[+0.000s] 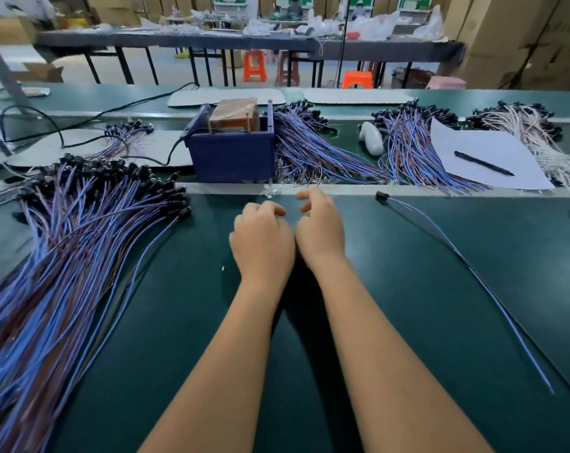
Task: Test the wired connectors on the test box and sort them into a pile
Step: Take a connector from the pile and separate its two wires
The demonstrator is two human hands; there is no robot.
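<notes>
Your left hand point(262, 243) and right hand point(321, 228) sit side by side, fingers loosely curled, apparently holding nothing, just near of the blue test box point(231, 152), likely ready for the next piece. One wired connector point(382, 196) lies to the right, plug far, wires trailing near-right. The sorted pile point(77, 223) lies left.

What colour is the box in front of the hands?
The box is dark blue, seen in the head view.
</notes>
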